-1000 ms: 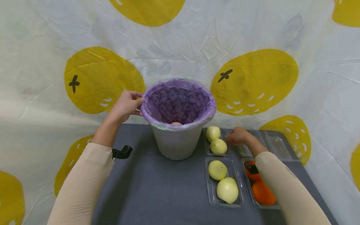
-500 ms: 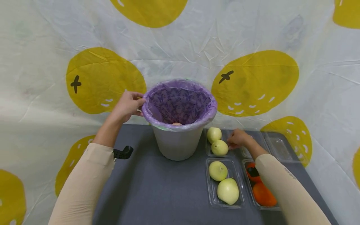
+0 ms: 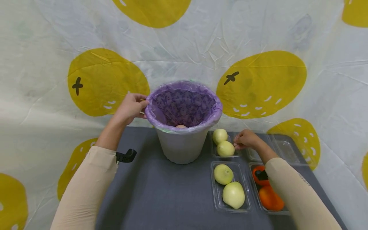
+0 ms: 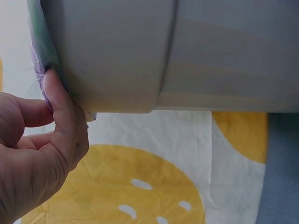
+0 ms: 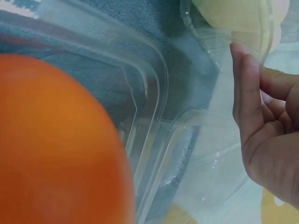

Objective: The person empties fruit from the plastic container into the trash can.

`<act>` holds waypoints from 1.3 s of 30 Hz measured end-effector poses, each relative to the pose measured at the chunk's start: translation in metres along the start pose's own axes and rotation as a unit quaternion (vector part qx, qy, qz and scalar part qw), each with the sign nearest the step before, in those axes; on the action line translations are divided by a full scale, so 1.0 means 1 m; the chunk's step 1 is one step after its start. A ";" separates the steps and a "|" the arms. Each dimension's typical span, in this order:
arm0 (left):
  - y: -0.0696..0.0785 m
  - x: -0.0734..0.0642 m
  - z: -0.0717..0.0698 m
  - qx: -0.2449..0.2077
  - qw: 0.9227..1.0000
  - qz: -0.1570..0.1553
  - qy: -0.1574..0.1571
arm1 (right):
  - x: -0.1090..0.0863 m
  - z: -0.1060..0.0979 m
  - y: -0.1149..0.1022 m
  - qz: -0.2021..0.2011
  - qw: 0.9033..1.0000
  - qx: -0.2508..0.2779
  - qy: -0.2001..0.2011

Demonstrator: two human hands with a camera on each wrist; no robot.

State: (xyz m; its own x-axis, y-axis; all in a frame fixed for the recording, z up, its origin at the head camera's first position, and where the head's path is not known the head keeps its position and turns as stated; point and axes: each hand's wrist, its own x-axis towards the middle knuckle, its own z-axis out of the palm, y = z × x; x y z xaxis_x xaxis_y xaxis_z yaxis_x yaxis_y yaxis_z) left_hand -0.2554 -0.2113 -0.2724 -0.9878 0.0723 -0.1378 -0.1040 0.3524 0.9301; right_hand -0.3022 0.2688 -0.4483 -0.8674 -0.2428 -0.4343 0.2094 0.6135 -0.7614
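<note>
My left hand (image 3: 130, 108) pinches the rim of a pale waste bin (image 3: 181, 147) between thumb and fingers. Its purple bag (image 3: 184, 127) folds over that rim, and a bit of something pinkish (image 3: 180, 126) shows inside. In the right wrist view my right hand (image 5: 275, 121) pinches the edge of a clear plastic tray (image 5: 224, 37), thumb on one side and fingers on the other. Two pale yellow-green round fruits, a rear one (image 3: 220, 136) and a front one (image 3: 225, 149), lie in this tray, just right of the bin.
A nearer clear tray (image 3: 217, 204) holds two more pale fruits (image 3: 233, 195). To its right, under my right forearm, another tray (image 3: 268, 211) holds orange round fruits (image 3: 271, 198). Clear trays (image 3: 286, 150) lie at the back right. A patterned cloth (image 3: 184, 48) hangs behind the grey table (image 3: 161, 198).
My right hand has come to the tray's edge and taken hold of it. That tray, with its two fruits, has shifted slightly right. The left hand stays at the bin's rim.
</note>
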 end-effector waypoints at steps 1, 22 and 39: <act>0.000 0.000 0.000 0.000 1.000 0.000 0.000 | -0.001 -0.001 0.000 0.001 1.000 0.003 0.000; -0.002 -0.001 -0.001 -0.005 1.000 0.001 0.000 | -0.031 -0.024 -0.011 -0.022 0.998 0.059 -0.003; -0.001 0.000 0.000 -0.002 1.000 0.006 -0.001 | -0.058 -0.051 -0.027 -0.042 0.998 0.036 0.003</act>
State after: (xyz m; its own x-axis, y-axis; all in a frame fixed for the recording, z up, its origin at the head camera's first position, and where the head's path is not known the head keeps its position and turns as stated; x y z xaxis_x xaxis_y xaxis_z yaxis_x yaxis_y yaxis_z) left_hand -0.2551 -0.2118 -0.2730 -0.9889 0.0781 -0.1263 -0.0918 0.3470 0.9333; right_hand -0.2804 0.3044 -0.3781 -0.8863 -0.2856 -0.3645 0.1680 0.5351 -0.8279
